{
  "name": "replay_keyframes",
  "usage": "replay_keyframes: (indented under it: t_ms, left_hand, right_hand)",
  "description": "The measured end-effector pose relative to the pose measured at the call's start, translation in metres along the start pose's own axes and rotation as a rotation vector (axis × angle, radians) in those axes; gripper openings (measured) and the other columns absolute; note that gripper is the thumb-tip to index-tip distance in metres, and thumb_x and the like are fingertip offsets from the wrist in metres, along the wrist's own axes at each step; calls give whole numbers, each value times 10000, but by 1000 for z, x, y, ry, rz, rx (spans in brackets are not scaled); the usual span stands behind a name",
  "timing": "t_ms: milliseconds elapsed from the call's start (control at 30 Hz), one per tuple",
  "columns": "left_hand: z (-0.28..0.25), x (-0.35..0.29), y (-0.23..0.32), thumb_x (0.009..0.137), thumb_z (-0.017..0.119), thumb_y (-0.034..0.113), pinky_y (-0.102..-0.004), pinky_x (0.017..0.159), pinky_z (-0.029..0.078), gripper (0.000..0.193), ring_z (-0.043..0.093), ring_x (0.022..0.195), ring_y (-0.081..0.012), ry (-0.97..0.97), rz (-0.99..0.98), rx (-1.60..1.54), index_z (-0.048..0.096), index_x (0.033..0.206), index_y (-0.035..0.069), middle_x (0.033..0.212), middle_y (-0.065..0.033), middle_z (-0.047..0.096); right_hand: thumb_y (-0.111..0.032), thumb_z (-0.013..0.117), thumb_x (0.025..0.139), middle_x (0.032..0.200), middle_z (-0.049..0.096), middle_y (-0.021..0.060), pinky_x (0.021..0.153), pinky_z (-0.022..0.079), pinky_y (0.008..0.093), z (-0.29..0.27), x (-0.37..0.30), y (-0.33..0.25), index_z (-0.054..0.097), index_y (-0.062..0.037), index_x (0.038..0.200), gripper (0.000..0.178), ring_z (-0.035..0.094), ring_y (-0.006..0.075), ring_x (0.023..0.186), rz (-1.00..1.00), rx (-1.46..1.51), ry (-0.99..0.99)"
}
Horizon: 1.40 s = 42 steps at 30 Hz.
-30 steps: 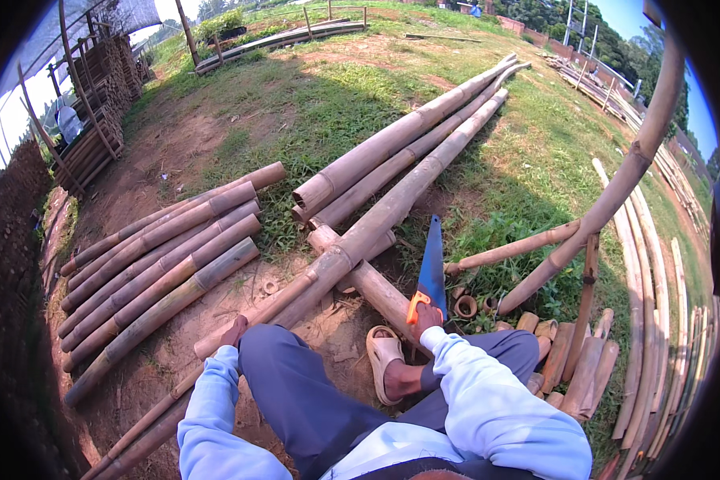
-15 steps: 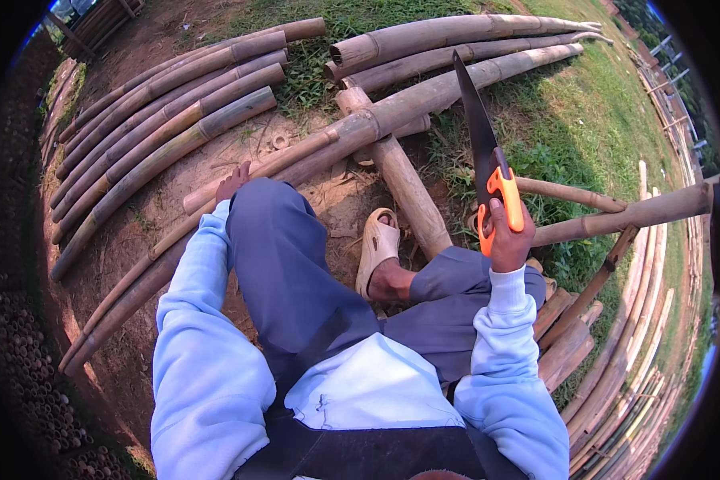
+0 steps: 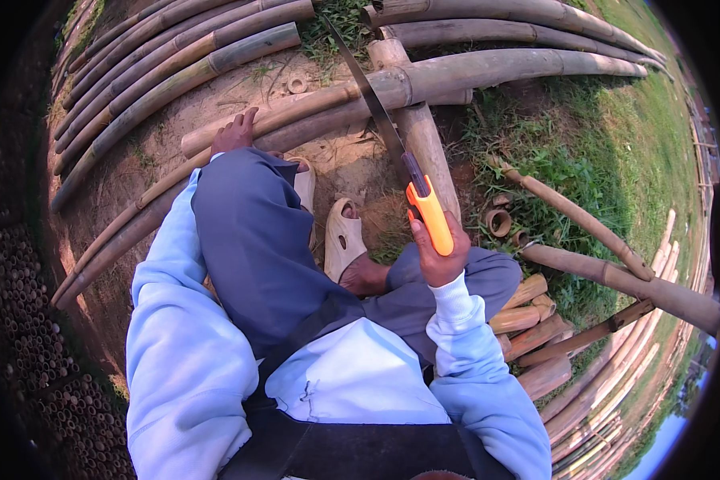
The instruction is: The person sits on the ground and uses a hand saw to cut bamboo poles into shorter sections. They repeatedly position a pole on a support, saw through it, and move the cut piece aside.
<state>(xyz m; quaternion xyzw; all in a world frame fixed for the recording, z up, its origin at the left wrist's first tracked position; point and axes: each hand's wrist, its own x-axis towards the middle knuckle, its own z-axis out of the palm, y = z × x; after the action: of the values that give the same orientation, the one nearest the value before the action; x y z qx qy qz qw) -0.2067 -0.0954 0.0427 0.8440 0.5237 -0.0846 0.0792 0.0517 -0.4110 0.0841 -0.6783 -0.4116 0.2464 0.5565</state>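
Observation:
My right hand is closed round the orange handle of a hand saw. The long dark blade points forward and left, crossing over a slender bamboo pole near its right end; whether its teeth touch the pole I cannot tell. My left hand grips that pole from above, just beyond my raised knee, its fingers together. Alongside and beneath lies a thicker bamboo pole, which rests across a short bamboo support.
Several bamboo poles lie at the far left, others at the far right. Cut bamboo pieces are stacked right of my knee. A propped bamboo frame stands at the right. My sandalled foot is below the blade.
My right hand has swung the saw leftward, from upright beside the poles to slanting over the slender pole. My left hand stays on that pole. The view has shifted.

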Motion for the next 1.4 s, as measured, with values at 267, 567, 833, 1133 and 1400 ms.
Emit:
replay_keyframes:
  t_ms: [267,567,833,1133,1400]
  left_hand:
    - [14,6,-13,599,847,648,-476,1014,479,1090,593,1192,-380,54,43,-46,379,1464,180,1302,-144,577]
    - [22,8,-19,721,803,466,-479,952,520,859,633,1114,-391,88,61,-8,416,1440,197,1278,-136,596]
    - [24,9,-19,771,750,335,-471,918,541,746,644,1106,-376,96,33,-14,433,1432,198,1284,-131,598]
    - [20,3,-16,583,868,582,-460,949,521,931,638,1139,-345,62,32,-49,522,1350,183,1255,-101,615]
    - [10,3,-10,593,861,593,-474,924,523,914,644,1123,-336,57,37,-60,538,1338,172,1219,-104,623]
  right_hand:
    - [-90,765,863,635,553,60,529,424,312,0,7,10,613,-11,882,172,530,183,522,-57,-71,-27]
    - [-98,760,872,660,548,65,545,430,310,-4,6,8,611,-3,902,179,526,164,553,-17,-112,-73]
    - [-141,755,897,647,513,69,545,421,309,13,31,15,610,11,926,212,476,156,551,66,-14,-184]
    - [-70,733,888,723,627,85,580,477,301,-20,-4,-14,651,25,1060,213,587,164,574,-15,-125,-202]
    - [-100,730,904,703,600,79,599,457,302,24,53,19,627,22,943,163,532,138,621,29,-19,-188]
